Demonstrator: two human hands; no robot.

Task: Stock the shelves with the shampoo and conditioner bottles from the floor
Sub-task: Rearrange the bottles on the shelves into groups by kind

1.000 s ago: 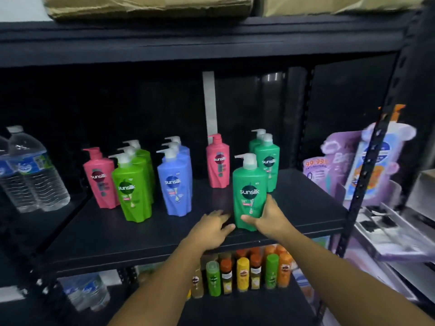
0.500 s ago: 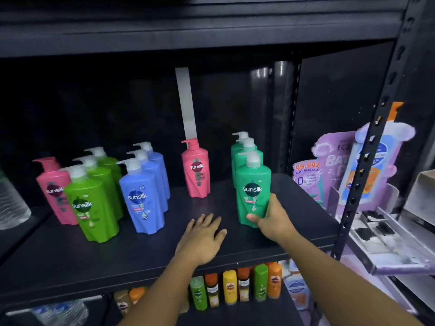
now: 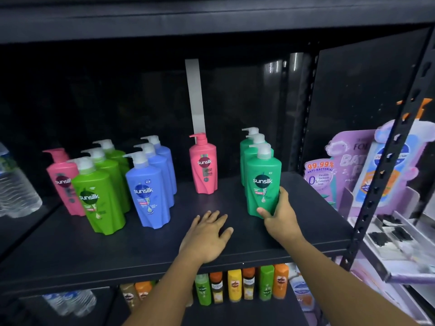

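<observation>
Head view, one shelf bay. Positions are logged against the right hand's grip, left to right.

Farthest left of the grip were clear water bottles (image 3: 16,184), blurred at the frame edge. Next stood a pink Sunsilk pump bottle (image 3: 61,182), upright and partly hidden by a row of three lime-green Sunsilk pump bottles (image 3: 98,201) running front to back. Just beside those, nearer the grip, was a row of three blue Sunsilk pump bottles (image 3: 148,196), also front to back and upright. Between the blue row and the grip, farther back, a second pink pump bottle (image 3: 204,168) stood alone before a pale vertical strip (image 3: 195,97).

Left hand (image 3: 207,238): lay palm down on the black shelf board (image 3: 94,255), fingers straight and slightly spread, holding nothing. It was just left of the grip and apart from the gripped bottle.

Right hand (image 3: 280,220): clamped on the lower body of the front teal-green Sunsilk pump bottle (image 3: 263,182), thumb across the front near the base, fingers round its right side. The bottle was upright. Whether its base rested on the board could not be told. Directly behind the grip, two more teal-green pump bottles (image 3: 250,147) stood in line, close against the held one.

Below the grip, on the lower shelf, small bottles (image 3: 235,285) in green, orange and yellow stood in a row. Right of the grip was a purple cardboard soap display (image 3: 329,175), crossed by a black perforated upright post (image 3: 376,189).
</observation>
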